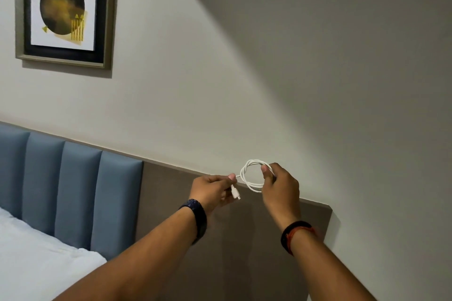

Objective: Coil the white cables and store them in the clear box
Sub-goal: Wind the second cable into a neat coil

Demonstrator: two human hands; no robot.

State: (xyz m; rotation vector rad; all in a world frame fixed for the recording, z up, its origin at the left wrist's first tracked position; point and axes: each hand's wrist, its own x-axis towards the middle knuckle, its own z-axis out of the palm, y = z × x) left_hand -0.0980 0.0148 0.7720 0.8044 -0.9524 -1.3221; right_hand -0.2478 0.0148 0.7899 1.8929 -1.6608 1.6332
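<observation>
A pale grey wall [244, 80] fills the far scene, with a brown flat headboard panel [232, 239] below it and a blue padded headboard [61, 190] to the left. A framed abstract picture [64, 11] hangs at far left. The right hand [281, 188] pinches a thin white cable [249, 176] wound into a small loop. The left hand [210, 190], just beside it, grips the cable's loose end, the plug [236, 193] hanging below.

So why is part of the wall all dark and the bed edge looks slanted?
Head view: a big soft shadow falls slantwise across the wall, brighter at left; the framed picture casts its own shadow below. The wide-angle lens and tilted head slant the headboard. The white cable looks slightly soft.
</observation>
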